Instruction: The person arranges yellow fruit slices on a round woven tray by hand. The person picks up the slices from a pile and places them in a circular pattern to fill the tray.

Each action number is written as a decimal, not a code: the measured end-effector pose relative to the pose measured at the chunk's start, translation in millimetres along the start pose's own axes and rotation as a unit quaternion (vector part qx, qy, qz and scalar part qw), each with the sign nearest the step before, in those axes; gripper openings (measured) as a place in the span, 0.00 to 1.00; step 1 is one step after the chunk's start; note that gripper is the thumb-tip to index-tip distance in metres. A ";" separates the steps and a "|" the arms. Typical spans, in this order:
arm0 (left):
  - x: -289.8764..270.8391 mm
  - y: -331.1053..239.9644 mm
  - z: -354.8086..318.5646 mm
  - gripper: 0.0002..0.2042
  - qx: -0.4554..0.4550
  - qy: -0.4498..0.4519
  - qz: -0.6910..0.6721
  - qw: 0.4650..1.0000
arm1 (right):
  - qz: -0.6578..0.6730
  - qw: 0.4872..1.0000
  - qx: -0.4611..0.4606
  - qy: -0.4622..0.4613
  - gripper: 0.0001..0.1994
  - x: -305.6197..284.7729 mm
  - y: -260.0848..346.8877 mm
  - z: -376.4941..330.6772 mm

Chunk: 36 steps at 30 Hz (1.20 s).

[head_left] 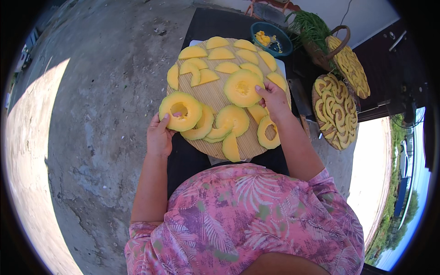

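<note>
My left hand [159,136] pinches the left edge of a pumpkin ring [192,115], orange-yellow with a thin green rind and an open centre; a fingertip shows through the hole. My right hand [275,100] grips the right edge of a round pumpkin slice [236,95] with stringy pulp in its middle. Both slices are over a round ridged tray [215,97]. Half-moon pumpkin pieces [221,54] lie spread over its far part. Nearer me, more slices overlap, among them a curved piece [233,120], a wedge [231,147] and a smaller ring [266,140].
A teal basin [285,42] with yellow scraps stands beyond the tray. A cleaver-like blade [298,97] lies right of it. Two round trays of slices, one lower [317,110] and one leaning farther back [331,42], stand at right beside a handled basket [321,57] of greens [310,25].
</note>
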State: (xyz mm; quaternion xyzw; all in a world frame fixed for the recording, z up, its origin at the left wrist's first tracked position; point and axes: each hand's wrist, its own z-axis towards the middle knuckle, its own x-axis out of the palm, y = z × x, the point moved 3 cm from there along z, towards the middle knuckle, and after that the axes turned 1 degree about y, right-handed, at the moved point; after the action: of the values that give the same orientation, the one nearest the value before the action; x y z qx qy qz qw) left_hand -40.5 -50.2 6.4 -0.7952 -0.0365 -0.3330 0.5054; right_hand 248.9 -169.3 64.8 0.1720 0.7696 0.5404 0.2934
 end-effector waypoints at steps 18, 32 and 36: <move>-8.4 3.7 -2.5 0.12 -0.002 -0.050 0.009 0.999 | -0.131 0.991 -0.003 0.041 0.11 50.6 -32.9 17.5; -4.5 3.3 -4.4 0.10 -0.004 -0.057 0.007 0.998 | -0.412 0.905 -0.051 0.095 0.25 33.4 -39.0 -11.6; -5.1 4.0 -4.4 0.12 -0.009 -0.042 0.018 0.999 | -0.391 0.912 -0.004 0.125 0.20 29.6 -42.3 -13.8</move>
State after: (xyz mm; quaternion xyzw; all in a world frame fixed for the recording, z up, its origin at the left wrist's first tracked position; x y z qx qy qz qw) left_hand -44.9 -54.4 1.5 -0.8135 -0.0405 -0.2900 0.5024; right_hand 219.6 -177.2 20.9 -0.2130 0.8035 0.4024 0.3835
